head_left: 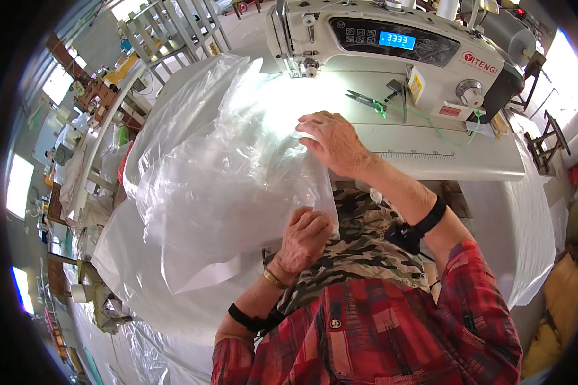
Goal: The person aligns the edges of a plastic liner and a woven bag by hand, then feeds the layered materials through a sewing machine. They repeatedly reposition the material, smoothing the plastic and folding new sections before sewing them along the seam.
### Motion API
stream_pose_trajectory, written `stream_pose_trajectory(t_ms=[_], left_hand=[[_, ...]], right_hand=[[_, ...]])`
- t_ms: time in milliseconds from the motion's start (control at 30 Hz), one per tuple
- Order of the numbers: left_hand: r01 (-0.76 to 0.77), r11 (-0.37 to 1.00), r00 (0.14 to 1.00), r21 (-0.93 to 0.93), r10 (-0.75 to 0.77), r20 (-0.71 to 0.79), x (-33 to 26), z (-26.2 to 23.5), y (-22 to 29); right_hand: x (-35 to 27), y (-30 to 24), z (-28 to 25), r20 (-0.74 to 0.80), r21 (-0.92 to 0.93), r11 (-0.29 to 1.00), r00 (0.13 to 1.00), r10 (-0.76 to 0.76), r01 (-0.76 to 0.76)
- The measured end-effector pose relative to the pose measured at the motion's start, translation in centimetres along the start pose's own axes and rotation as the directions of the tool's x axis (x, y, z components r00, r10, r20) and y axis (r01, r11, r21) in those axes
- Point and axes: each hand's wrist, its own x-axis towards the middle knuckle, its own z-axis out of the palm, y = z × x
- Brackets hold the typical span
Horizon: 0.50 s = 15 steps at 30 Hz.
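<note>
The step in hand looks like lining up a big clear plastic sheet [218, 167] at the sewing machine [392, 51], before any stitching. The sheet lies heaped across the left of the white tabletop [443, 160] and spills over its near edge toward the lap; its far edge reaches up beside the needle area. The right hand [332, 142] lies flat on the plastic, fingers pressed together and bearing down near the edge. The left hand [304, 239] is curled, pinching a fold of the sheet at the near edge. 1 pair of scissors [366, 99] rests on the tabletop, well apart from both hands. The next move probably calls for drawing the edge taut and smooth, then sliding it squarely toward the needle without bunching
</note>
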Motion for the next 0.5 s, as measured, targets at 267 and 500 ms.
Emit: stream_pose_trajectory(t_ms=[267,500], left_hand=[[0.031,0.999,0.998,-0.014,-0.032,-0.062,-0.2,-0.8,0.5],[0.069,0.997,0.993,-0.020,-0.070,-0.096,0.0,-1.3,0.9]], right_hand=[[-0.6,2.4,0.4,-0.035,0.061,0.996,0.998,-0.057,0.059],[-0.3,3.7,0.3,0.014,0.180,0.983,0.999,0.033,-0.035]])
